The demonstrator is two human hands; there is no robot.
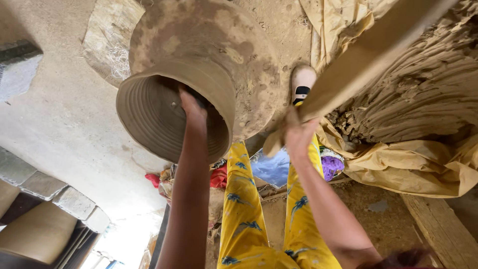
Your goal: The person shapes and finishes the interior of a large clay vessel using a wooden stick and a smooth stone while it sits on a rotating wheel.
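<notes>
While the big clay pot (209, 65) lies tipped on its side across the person's legs, its ribbed mouth turned toward the camera, the left hand (193, 110) reaches in through the opening and presses against the inner wall. The right hand (298, 133) is clenched around the handle of a flat wooden paddle (363, 60), whose blade slants up toward the top right corner of the view, just beside the pot's shoulder. To do this well, the hand inside would best sit directly behind the spot the paddle strikes, so the wall is backed at each blow; strokes probably want to be flat and even, with the pot turned a little between them, or the soft wall may dent. A foot in a pale shoe (302, 82) steadies the pot from the far side, and the yellow patterned trousers (269, 219) run beneath it. Right of the paddle a heap of raw clay (423, 89) rests on crumpled yellow sheeting (413, 169).

Whether the left grip holds a stone or anvil cannot be told, since the fingers vanish into the dark interior. The paddle's tip is cut off by the frame, and the pot's base is out of sight
</notes>
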